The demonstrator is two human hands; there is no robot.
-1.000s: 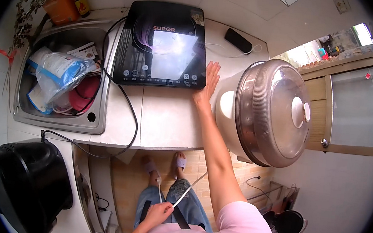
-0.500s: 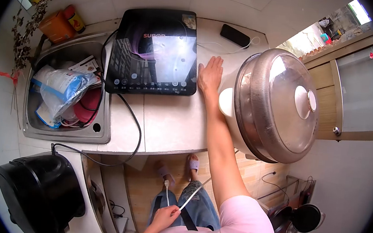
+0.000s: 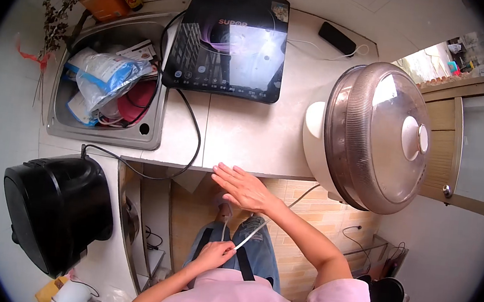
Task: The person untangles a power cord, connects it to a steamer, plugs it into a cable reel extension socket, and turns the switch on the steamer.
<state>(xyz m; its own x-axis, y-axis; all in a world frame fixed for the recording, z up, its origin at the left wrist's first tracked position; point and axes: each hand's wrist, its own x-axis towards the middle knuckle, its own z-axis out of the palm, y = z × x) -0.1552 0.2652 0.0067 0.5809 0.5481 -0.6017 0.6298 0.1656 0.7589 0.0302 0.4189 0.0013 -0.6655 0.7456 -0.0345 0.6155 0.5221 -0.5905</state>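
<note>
My left hand (image 3: 215, 255) is closed around a white power cord (image 3: 251, 234) in front of my lap. The cord runs up to the right toward a large cream electric cooker (image 3: 315, 136) with a domed see-through lid (image 3: 380, 141), and a loose length hangs beyond my fingers. My right hand (image 3: 241, 187) is held flat near the counter's front edge, fingers stretched out, with nothing in it. A black induction cooktop (image 3: 229, 45) lies farther back on the white counter (image 3: 255, 135).
Left of the cooktop, a metal sink (image 3: 104, 133) holds plastic bags and a red basin. A black appliance (image 3: 58, 209) stands at lower left, and a black cord (image 3: 198, 141) loops over the counter edge. At the back lies a phone (image 3: 337, 39). Wooden cabinet doors (image 3: 438, 135) stand at right.
My right hand has left the counter beside the cooktop and come back toward my body, to the front edge. My left hand keeps its hold on the cord. The view has shifted.
</note>
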